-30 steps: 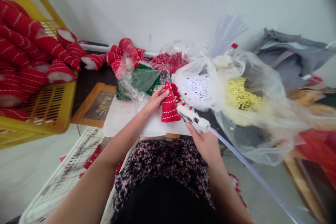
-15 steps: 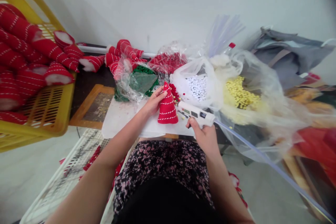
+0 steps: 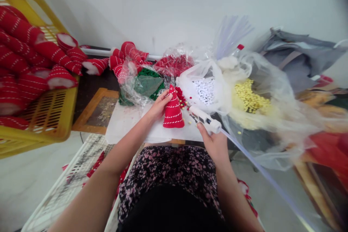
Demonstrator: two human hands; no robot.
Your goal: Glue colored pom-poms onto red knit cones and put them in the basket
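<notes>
My left hand point(image 3: 160, 106) is closed on the upper left side of a red felt cone point(image 3: 174, 114) with white stitched lines, its tip pointing away from me. In my right hand point(image 3: 216, 144) is a white hot glue gun point(image 3: 203, 117), its nozzle pointing up and left, a short gap right of the cone. A long clear glue stick point(image 3: 255, 161) trails from the gun's back end. Small red pompoms point(image 3: 180, 94) lie just beyond the cone, and a few yellow ones are scattered on the white paper point(image 3: 127, 121) beneath.
Plastic bags hold green pompoms point(image 3: 149, 74), red pieces point(image 3: 175, 64), white pompoms point(image 3: 205, 90) and yellow pompoms point(image 3: 251, 96). A yellow crate point(image 3: 51, 116) of red stitched cones stands left, near a wooden frame point(image 3: 81, 117). Spare glue sticks point(image 3: 232, 36) stand against the wall.
My right hand has drawn the glue gun slightly right, away from the cone, and the trailing glue stick has swung. My left hand and the cone have barely moved.
</notes>
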